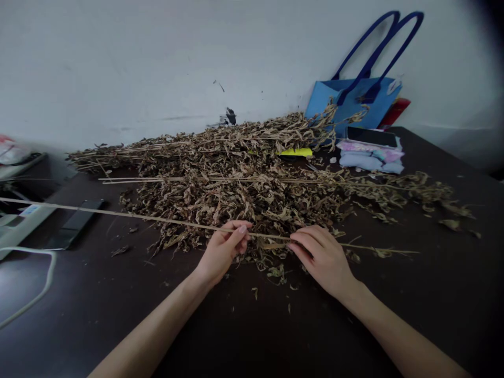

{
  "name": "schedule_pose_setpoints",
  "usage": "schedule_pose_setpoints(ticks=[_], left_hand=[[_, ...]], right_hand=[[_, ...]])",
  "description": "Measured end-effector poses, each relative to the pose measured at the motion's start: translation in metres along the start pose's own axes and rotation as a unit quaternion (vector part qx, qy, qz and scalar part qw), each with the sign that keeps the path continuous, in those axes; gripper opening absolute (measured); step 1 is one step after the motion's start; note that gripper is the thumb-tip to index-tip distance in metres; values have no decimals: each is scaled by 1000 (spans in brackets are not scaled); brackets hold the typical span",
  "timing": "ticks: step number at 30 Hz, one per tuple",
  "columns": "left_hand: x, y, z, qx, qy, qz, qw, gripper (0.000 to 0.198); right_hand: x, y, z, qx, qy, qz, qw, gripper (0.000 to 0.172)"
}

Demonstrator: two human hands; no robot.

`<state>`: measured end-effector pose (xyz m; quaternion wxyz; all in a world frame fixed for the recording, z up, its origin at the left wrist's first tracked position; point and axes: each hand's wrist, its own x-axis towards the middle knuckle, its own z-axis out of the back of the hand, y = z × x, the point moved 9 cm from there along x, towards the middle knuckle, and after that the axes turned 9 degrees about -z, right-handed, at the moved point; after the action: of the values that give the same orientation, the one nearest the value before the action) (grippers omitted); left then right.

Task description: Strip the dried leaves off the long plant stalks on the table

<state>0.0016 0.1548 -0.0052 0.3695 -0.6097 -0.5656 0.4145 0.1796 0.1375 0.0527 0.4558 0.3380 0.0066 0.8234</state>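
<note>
A long thin dried stalk [118, 214] runs across the dark table [252, 325] from the far left to the right, its left part bare. My left hand [225, 251] pinches it near the middle. My right hand [323, 257] pinches the same stalk a little further right, where dried leaves still cling to it. Just behind both hands lies a big heap of dried leafy stems [252, 178]. Loose leaf crumbs [275, 273] lie between and below my hands.
A blue tote bag [354, 97] leans on the wall at the back right, with a phone on folded cloth [372, 147] in front of it. A yellow object [295, 152] shows in the heap. A dark phone [76, 223], a white device and a cable [35, 294] lie at left.
</note>
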Motion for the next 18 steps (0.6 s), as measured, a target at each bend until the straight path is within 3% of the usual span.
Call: schedule_pose_setpoints(ticks=[11,18], left_hand=[[-2,-1,-5,39,14,-38,998,20],[-1,-2,0,24,-3,-20,1000,20]], right_hand=[[-1,-2,4,-3,-18,-7,1000,10],[6,-11,35,-9,-84,-27,996,10]])
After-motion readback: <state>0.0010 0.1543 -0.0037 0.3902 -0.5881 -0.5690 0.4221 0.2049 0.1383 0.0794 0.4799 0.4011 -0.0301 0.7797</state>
